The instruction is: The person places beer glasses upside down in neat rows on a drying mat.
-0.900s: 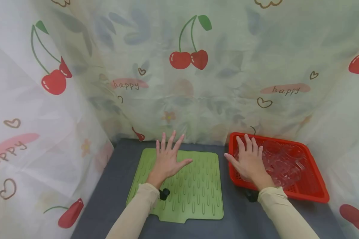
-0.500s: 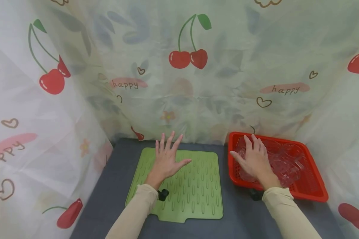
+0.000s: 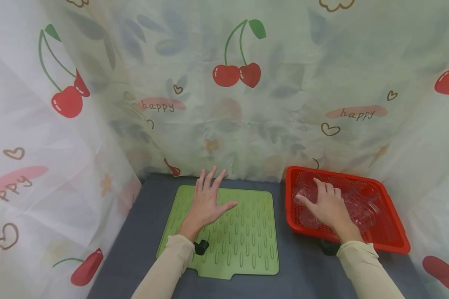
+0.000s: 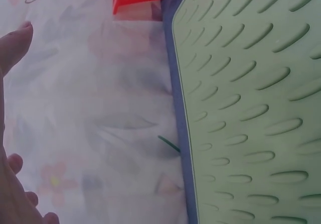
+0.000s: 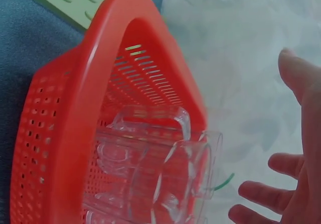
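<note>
My right hand [image 3: 329, 205] hovers over a red plastic basket [image 5: 93, 83], its thumb spread from loosely bent fingers. Several clear, see-through cups [image 5: 170, 179] lie in the basket, some partly covered by the hand in the head view. In the right wrist view the hand stands apart from the cups and grips nothing. Over a green ridged mat [image 3: 247, 232] my left hand [image 3: 203, 205] is held up with fingers and thumb spread. Nothing is in it, and the left wrist view shows the mat [image 4: 251, 108] off to the side of the fingers.
The mat and basket stand side by side on a dark grey table [image 3: 131, 249]. White curtains [image 3: 194, 133] printed with cherries enclose the back and both sides. A small black wrist device [image 3: 201, 247] sits at the left cuff.
My right hand has moved right and slightly toward me over the basket, uncovering cups at its left. Its fingers are a bit more bent. The left hand has barely shifted.
</note>
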`<move>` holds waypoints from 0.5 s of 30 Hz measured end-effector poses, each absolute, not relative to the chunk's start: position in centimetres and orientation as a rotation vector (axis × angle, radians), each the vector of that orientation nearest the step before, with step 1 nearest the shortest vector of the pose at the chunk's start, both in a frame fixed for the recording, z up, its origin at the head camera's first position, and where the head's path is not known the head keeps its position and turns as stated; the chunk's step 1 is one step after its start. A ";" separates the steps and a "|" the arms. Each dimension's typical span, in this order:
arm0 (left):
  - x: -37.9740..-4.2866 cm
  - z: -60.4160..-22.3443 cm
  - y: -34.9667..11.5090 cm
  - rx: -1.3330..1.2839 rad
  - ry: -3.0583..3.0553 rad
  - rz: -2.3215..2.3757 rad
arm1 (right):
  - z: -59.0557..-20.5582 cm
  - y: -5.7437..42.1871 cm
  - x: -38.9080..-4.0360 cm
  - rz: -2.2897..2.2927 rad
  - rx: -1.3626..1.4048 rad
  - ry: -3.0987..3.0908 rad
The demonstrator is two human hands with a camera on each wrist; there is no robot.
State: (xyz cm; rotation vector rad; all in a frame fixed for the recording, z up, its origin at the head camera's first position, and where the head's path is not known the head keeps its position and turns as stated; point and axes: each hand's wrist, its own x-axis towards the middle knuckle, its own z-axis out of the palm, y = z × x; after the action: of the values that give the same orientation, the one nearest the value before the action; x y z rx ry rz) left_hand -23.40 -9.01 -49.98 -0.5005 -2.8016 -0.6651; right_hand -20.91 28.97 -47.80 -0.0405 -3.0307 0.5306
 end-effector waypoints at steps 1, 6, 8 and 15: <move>-23.3 -50.0 -9.1 -0.500 -2.797 -0.672 | -47.9 29.0 -20.9 0.531 -0.039 -3.038; -23.0 -50.2 -9.6 -0.507 -2.770 -0.704 | -48.4 29.3 -20.5 0.535 -0.039 -3.059; -22.9 -50.3 -9.7 -0.512 -2.762 -0.705 | -48.6 29.4 -20.4 0.546 -0.046 -3.070; -22.7 -50.6 -10.1 -0.492 -2.750 -0.734 | -49.5 29.6 -20.2 0.581 -0.054 -3.100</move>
State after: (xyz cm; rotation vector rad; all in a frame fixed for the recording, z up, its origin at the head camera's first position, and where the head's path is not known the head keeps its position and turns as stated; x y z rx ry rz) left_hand -22.66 -10.13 -50.61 -0.4923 -2.7504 -0.7338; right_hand -20.23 29.61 -49.45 -0.0536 -3.0996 0.5808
